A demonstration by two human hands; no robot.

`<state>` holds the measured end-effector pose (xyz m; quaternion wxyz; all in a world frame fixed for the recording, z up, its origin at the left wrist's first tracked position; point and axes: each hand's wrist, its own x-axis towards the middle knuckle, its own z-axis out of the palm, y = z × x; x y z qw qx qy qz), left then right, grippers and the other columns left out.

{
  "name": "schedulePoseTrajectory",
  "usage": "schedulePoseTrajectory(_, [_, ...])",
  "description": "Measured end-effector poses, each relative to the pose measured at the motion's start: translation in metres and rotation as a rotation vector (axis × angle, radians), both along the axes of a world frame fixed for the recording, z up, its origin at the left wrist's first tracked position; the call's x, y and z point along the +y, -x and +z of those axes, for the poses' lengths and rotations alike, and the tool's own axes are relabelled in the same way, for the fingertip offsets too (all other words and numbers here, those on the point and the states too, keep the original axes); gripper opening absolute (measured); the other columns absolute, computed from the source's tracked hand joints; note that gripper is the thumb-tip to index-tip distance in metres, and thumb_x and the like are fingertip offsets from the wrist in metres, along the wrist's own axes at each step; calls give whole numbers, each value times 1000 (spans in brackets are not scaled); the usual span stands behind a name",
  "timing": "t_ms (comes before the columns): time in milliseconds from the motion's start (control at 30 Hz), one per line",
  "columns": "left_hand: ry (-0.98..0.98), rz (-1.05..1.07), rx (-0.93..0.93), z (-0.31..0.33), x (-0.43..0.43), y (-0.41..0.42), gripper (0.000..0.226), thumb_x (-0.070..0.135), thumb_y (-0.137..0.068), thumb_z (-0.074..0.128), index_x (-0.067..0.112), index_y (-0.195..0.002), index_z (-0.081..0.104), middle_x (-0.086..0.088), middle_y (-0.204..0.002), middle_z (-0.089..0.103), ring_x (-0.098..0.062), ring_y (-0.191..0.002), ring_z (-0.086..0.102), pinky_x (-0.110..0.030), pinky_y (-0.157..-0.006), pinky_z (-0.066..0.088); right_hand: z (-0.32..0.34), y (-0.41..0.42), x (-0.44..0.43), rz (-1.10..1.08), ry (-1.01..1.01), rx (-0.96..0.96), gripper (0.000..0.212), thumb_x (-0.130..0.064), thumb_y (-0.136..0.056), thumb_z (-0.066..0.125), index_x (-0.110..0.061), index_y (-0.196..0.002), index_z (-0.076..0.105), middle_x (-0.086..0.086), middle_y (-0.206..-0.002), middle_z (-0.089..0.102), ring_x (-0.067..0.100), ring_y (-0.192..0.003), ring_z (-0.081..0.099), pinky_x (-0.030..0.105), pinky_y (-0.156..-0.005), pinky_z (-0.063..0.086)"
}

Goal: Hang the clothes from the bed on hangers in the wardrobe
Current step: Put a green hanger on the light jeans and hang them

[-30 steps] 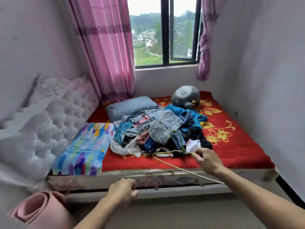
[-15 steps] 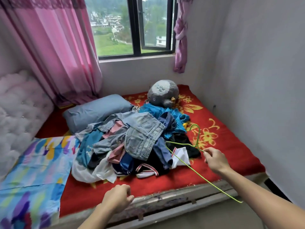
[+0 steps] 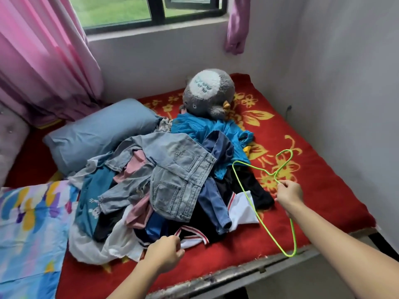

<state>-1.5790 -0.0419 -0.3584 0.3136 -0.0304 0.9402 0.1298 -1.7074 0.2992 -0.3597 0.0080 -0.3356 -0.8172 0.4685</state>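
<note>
R hand [image 3: 289, 194] pinching green wire hanger [image 3: 254, 168] by neck, holding it ready; L hand [image 3: 166, 251] fingers pinching striped hem [image 3: 194, 233], prob. to pull that garment free.

Faded denim shorts [image 3: 179, 180] top the cloth pile; the green hanger [image 3: 267, 203] looks smooth, the red blanket [image 3: 313, 169] fuzzy.

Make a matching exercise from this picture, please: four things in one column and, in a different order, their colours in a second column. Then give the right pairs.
Things
1. hanger
2. pillow
3. soft toy
4. curtain

Colours
A. pink
B. grey and white
C. bright green
D. dull blue

Right pairs: 1-C, 2-D, 3-B, 4-A
</note>
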Motion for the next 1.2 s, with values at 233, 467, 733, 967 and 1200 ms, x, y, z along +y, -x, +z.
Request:
schedulePoseTrajectory(233, [41,84,-85,-66,9,96,13,41,-87,48,28,-86,50,1,-105,66,-22,-100,60,-33,-73,43,-123,156,3,-49,160,-157,18,-13,-92,44,-17,-82,59,6,-66,52,14,-47,55,18,-39,47])
schedulePoseTrajectory(467, [35,170,-30,-155,25,172,24,36,-92,49,20,-108,56,-3,-113,57,-26,-109,55,-37,-83,44,-222,186,-12,338,-230,-568,33,-23,-85,61,-7,-114,63,20,-118,63,38,-107,59,39,-86,47])
schedulePoseTrajectory(733, [119,171,142,-231,28,213,60,26,-70,75,11,-124,54,-13,-108,54,-35,-99,54,-45,-77,50,-213,270,-105,867,-410,-197,37,-25,-92,52,-17,-128,56,9,-129,55,31,-118,52,41,-91,44])
schedulePoseTrajectory(967, [296,84,154,-282,30,214,101,47,-67,75,13,-147,24,-16,-139,35,-33,-123,38,-44,-93,40,-261,305,-167,883,-398,-152,53,-18,-94,47,-28,-143,32,15,-111,61,38,-101,57,42,-81,44])
schedulePoseTrajectory(1200, [247,-53,326,-299,-2,190,85,9,-61,61,13,-143,40,-17,-139,45,-35,-120,47,-43,-81,44,-257,264,-107,949,-286,150,48,-18,-88,43,-36,-131,54,6,-89,61,29,-83,61,42,-76,49])
